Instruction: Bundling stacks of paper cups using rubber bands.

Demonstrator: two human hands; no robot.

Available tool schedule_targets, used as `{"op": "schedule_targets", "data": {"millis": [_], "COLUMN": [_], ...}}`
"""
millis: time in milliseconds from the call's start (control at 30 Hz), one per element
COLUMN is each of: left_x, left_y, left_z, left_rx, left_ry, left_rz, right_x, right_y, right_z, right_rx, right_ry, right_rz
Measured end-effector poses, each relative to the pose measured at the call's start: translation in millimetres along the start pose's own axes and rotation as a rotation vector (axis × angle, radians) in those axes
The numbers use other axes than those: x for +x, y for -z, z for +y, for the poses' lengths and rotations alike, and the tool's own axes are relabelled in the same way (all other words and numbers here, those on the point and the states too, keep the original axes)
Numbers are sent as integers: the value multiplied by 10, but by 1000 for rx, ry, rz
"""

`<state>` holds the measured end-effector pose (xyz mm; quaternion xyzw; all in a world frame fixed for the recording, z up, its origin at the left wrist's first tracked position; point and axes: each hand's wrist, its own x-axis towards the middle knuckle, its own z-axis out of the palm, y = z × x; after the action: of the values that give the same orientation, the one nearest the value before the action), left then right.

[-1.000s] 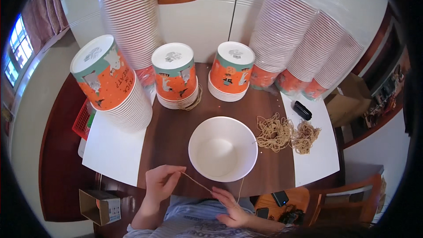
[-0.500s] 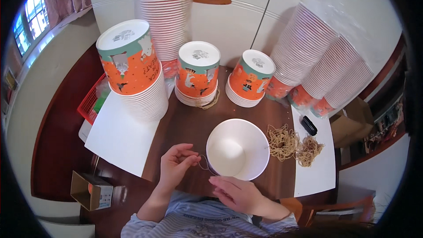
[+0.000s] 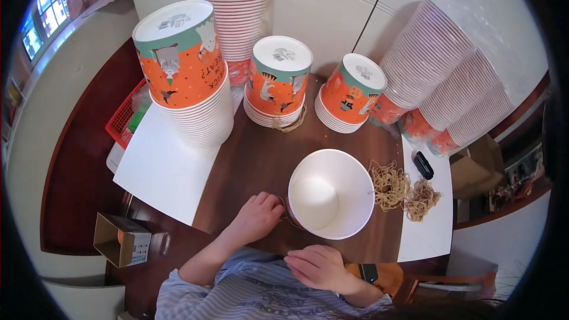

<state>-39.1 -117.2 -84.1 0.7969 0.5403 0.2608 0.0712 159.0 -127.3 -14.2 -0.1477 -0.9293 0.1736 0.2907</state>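
A white-lined paper bucket lies with its wide mouth facing me at the middle of the brown table. At its left side my left hand is closed, fingertips pinching a thin tan cord against the bucket wall. My right hand hovers just below the bucket at the table's front edge, fingers loosely bent and nothing visible in them. Two tangled heaps of tan cord, one larger and one smaller, lie right of the bucket.
Upside-down stacks of orange printed buckets, tall, medium and small, stand behind. Plastic-wrapped stacks lean at the back right. A black object lies near the smaller heap. A cardboard box sits lower left.
My left hand has moved right, up to the bucket's side, and turned its back upward. The whole view has shifted slightly. My right hand has stayed near the front edge.
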Motion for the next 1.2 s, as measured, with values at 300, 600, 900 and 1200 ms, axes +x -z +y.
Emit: {"op": "schedule_targets", "data": {"millis": [300, 600, 900, 1200], "left_x": [-39, 133, 120, -7], "left_y": [315, 280, 301, 467], "left_z": [14, -50, -17, 165], "left_rx": [-1393, -1397, -1284, -1843], "left_ry": [101, 543, 499, 464], "left_rz": [-49, 76, 186, 162], "right_x": [292, 720, 877, 997], "right_y": [390, 445, 448, 372], "right_z": [83, 529, 599, 408], "right_rx": [-192, -29, 27, -14], "right_ry": [-76, -312, -306, -1], "right_rz": [143, -60, -198, -137]}}
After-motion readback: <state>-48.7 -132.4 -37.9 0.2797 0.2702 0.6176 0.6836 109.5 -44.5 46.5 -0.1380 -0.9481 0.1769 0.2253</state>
